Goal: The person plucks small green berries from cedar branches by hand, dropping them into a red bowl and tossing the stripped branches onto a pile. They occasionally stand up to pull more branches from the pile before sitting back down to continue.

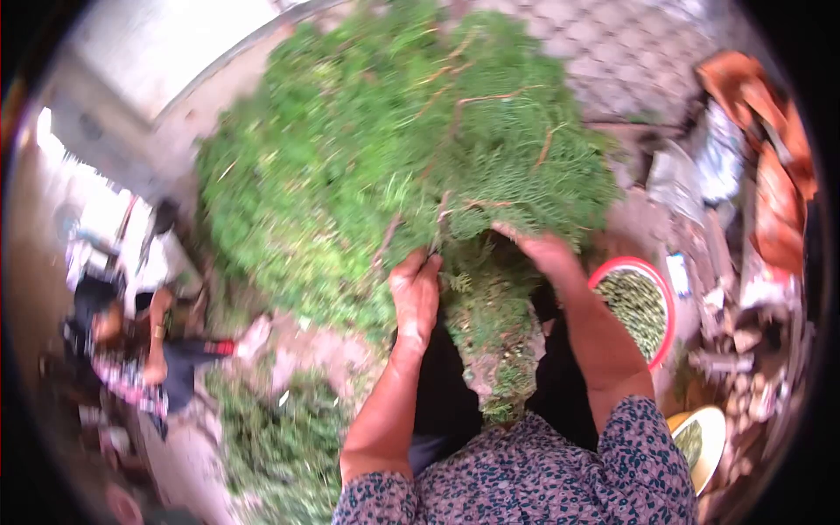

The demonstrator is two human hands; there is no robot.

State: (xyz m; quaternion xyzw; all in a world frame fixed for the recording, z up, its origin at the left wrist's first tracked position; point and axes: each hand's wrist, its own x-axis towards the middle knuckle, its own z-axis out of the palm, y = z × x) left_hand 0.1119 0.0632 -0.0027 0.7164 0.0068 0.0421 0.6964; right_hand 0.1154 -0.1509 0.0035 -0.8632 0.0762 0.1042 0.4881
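Observation:
My left hand (415, 293) is closed around the woody stem (440, 229) of a green leafy branch (503, 171). The branch has fine feathery leaves and reddish-brown twigs, and it spreads out in front of me. At its near edge, my right hand (544, 254) touches the leaves with its fingers bent in around them. Leaves and blur hide part of those fingers. Beyond and to the left, a large heap of the same greenery (289, 184) covers the floor. Loose leaf bits (494, 328) lie between my dark-trousered legs.
To my right stands a red-rimmed basin (670, 306) of small green pieces, with a yellowish bowl (717, 446) nearer me. Orange sacking (779, 210) and clutter line the right side. A darker leaf pile (280, 429) lies left, near another person (144, 350) seated there.

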